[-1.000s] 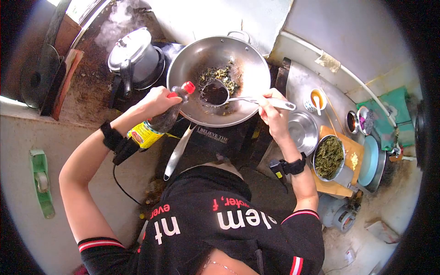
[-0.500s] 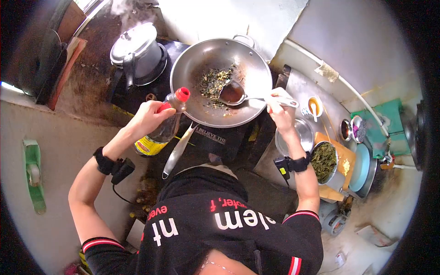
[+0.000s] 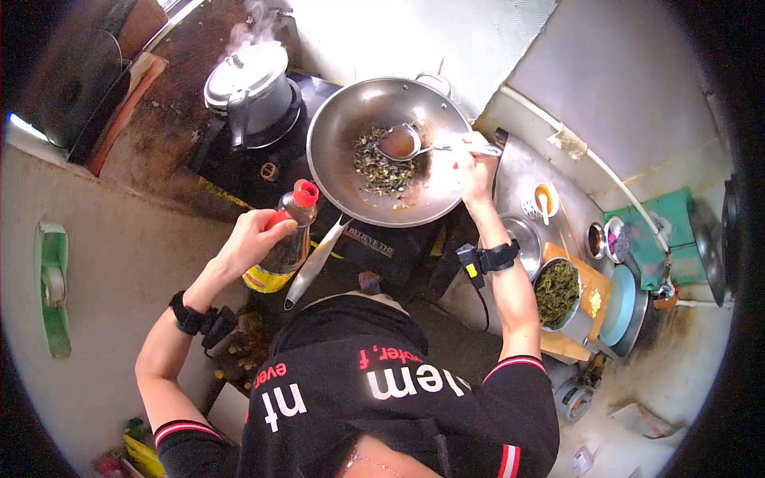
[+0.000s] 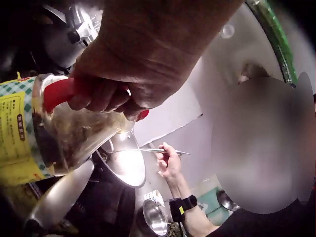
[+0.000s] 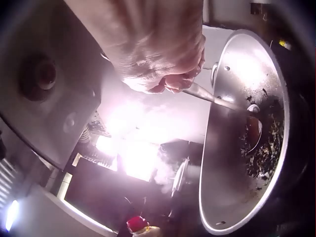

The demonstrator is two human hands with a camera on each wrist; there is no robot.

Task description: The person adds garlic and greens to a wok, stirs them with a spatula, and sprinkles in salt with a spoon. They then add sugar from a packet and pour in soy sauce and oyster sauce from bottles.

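Bottle (image 3: 280, 239) of dark sauce, red cap on, stands near-upright in the left hand (image 3: 251, 237), fingers wrapped round its neck; it is held clear of the wok (image 3: 335, 143), over the dark stove edge. A second ago it was tipped toward the ladle (image 3: 398, 143); now righted and drawn back, presumably because pouring is finished. Right hand (image 3: 476, 169) grips the ladle handle, bowl holding brownish liquid over the chopped greens (image 3: 382, 169) in the wok, kept level so nothing spills early. Ladle sits further into the wok than earlier. Pressure cooker (image 3: 251, 84) steams behind; bowl of greens (image 3: 558, 291) on the worktop at right.

Left wrist view: left hand (image 4: 128, 74) clamped on the bottle (image 4: 59, 133) at its red collar; yellow label visible. Right hand (image 4: 170, 163) seen beyond, holding the ladle handle.

Right wrist view: right hand (image 5: 158, 54) closed round the ladle handle (image 5: 207, 96); ladle bowl (image 5: 253, 131) lies among the greens inside the wok (image 5: 232, 163). Bottle cap (image 5: 137, 224) shows at the bottom edge.
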